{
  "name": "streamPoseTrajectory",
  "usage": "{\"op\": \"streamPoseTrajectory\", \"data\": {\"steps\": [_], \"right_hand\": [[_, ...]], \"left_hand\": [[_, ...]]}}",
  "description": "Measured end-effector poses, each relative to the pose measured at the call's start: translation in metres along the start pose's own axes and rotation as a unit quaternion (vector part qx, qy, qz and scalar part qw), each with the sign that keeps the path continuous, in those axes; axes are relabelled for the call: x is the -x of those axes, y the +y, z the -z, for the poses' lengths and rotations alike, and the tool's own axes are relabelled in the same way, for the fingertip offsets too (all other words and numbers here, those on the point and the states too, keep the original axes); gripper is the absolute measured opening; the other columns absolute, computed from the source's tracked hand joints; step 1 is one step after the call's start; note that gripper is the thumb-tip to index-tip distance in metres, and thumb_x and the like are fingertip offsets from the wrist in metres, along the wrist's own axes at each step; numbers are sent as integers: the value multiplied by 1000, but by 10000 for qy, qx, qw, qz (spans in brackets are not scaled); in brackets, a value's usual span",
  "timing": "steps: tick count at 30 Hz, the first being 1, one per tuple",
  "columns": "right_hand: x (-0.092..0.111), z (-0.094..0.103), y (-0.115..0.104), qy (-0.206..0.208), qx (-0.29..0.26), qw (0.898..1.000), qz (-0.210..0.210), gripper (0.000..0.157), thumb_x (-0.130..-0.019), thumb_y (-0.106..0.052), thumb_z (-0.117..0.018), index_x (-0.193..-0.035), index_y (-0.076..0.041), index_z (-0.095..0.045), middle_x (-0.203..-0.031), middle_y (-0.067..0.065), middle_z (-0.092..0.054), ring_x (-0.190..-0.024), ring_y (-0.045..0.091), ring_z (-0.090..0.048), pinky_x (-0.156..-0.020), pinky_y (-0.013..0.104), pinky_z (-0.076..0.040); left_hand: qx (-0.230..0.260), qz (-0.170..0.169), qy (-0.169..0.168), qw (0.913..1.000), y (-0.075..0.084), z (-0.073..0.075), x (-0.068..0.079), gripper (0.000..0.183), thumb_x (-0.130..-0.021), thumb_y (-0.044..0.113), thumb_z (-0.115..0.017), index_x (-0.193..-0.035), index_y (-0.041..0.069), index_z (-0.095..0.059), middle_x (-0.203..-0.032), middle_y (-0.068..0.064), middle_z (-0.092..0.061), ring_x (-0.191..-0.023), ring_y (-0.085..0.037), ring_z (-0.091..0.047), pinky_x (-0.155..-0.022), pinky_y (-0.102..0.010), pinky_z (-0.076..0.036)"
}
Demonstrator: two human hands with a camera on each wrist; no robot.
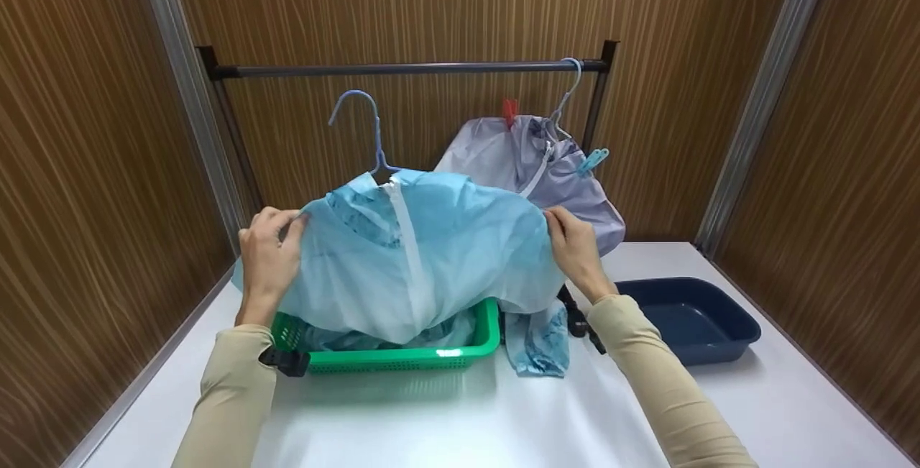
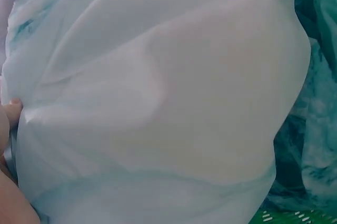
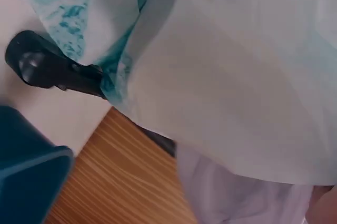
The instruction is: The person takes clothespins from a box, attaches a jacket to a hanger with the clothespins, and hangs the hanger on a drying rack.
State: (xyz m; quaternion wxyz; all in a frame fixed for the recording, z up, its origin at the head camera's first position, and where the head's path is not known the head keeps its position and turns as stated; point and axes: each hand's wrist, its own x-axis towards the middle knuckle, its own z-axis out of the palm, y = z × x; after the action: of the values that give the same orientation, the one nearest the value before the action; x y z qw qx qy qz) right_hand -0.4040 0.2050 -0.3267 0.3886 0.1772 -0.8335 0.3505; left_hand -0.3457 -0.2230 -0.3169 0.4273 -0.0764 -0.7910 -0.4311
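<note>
A light blue jacket (image 1: 474, 238) with a white zipper hangs spread between the two hands, a blue hanger (image 1: 378, 130) rising out of its collar. My left hand (image 1: 272, 252) pinches one shoulder between thumb and fingers. At the opposite shoulder my right hand (image 1: 575, 245) grips the cloth in the same way. Pale fabric (image 2: 158, 98) fills most of the left wrist view, with a bit of the left hand (image 2: 11, 113) at its edge. In the right wrist view the jacket (image 3: 226, 77) covers much of the frame.
Below the jacket is a green basket (image 1: 402, 361) with more bluish cloth inside. Behind stands a rack whose rod (image 1: 402, 68) bears a lilac jacket (image 1: 481, 148) with a red clothespin (image 1: 510, 113) and a blue clothespin (image 1: 593, 161). A navy basin (image 1: 690, 320) sits at right.
</note>
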Motion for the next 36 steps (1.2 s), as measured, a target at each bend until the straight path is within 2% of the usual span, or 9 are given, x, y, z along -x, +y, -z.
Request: {"op": "streamPoseTrajectory", "data": {"steps": [6,8,11,14,17,24,29,32,36], "right_hand": [[-1,0,-19,350,303,9963,-725,29,-103,-4,-47,-121,-6,-69,-108,17,-68,-99,34,-66,-87,49,-51],[-5,-3,-32,498,82,9959,-757,32,-104,-6,-44,-125,-6,-68,-117,17,-66,-110,35,-63,-97,51,-49],[-8,-9,-51,397,34,9984,-404,31,-106,-18,-49,-129,-7,-68,-123,15,-66,-118,34,-61,-104,51,-45],[-7,-14,-64,44,405,9991,146,32,-104,-28,-59,-129,-10,-69,-122,13,-70,-114,35,-63,-99,53,-47],[-5,-18,-69,-185,461,9982,329,29,-102,-28,-64,-123,-9,-73,-110,14,-71,-101,35,-64,-89,50,-48],[-8,-13,-62,-341,-449,9983,-112,15,-102,-13,-63,-100,-2,-73,-93,16,-61,-88,29,-50,-81,37,-38],[-12,-8,-58,-280,-545,9971,-462,16,-102,-13,-63,-94,-2,-70,-87,12,-56,-85,24,-46,-80,34,-34],[-10,-9,-58,-209,-510,9974,-457,16,-101,-13,-63,-93,-2,-70,-85,11,-54,-84,23,-44,-80,34,-33],[-5,-13,-58,-41,-511,9982,-323,16,-101,-13,-64,-91,-1,-70,-83,11,-53,-83,24,-42,-80,34,-31]], "left_hand": [[97,-120,-75,9999,1,-7,1,19,-101,11,-64,-106,-6,-73,-99,-21,-64,-97,-37,-57,-87,-41,-29],[116,-122,-82,9998,2,-9,2,20,-101,11,-65,-107,-5,-74,-98,-21,-64,-96,-37,-57,-87,-41,-29],[130,-171,-53,9998,2,-11,3,20,-100,11,-66,-107,-5,-74,-96,-21,-63,-94,-36,-56,-85,-41,-28],[140,-286,2,9995,3,-14,3,19,-99,11,-67,-108,-5,-75,-95,-21,-64,-92,-36,-56,-85,-42,-28],[184,-323,-97,9993,5,-16,4,19,-99,10,-67,-109,-4,-75,-95,-20,-64,-92,-35,-56,-86,-43,-28],[303,-207,-489,9981,5,-13,5,21,-102,12,-64,-112,-3,-74,-102,-21,-70,-102,-35,-59,-95,-47,-32],[316,57,-730,9968,-3,-7,5,24,-104,14,-61,-120,0,-71,-115,-21,-70,-114,-36,-62,-108,-55,-41],[425,290,-938,9943,-7,-5,8,26,-104,13,-60,-124,0,-69,-118,-21,-67,-117,-38,-63,-107,-58,-46],[520,627,-1132,9902,-10,-9,10,27,-106,15,-57,-127,2,-68,-119,-21,-64,-119,-38,-61,-109,-60,-43]]}}
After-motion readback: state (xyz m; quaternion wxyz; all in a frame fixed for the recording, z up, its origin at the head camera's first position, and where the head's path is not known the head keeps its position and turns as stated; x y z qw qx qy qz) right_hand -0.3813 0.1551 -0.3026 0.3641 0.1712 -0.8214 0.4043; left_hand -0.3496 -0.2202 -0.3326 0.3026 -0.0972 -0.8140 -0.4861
